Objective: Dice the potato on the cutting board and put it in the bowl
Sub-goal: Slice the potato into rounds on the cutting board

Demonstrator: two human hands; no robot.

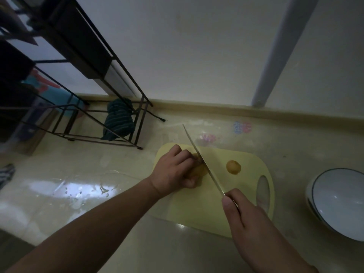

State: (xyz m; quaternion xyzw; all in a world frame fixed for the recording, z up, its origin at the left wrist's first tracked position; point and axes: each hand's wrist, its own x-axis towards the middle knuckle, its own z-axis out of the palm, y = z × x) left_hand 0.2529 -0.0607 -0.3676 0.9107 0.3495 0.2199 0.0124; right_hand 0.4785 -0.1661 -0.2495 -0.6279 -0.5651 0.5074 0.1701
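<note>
A pale yellow cutting board (199, 203) lies on the counter. On its left part sits a potato (200, 170), which my left hand (174, 170) grips from the left with curled fingers. My right hand (248, 219) holds the handle of a long knife (201, 157); the blade runs diagonally across the potato's right side, right next to my left fingertips. A cut round potato piece (233, 167) lies alone on the board to the right of the blade. A white bowl with a dark rim (338, 201) stands at the right, off the board.
A black wire rack (110, 107) stands at the back left with a dark striped cloth (118, 121) under it. The counter (78, 186) left of the board is wet and shiny. A wall and a grey pipe (275, 62) close off the back.
</note>
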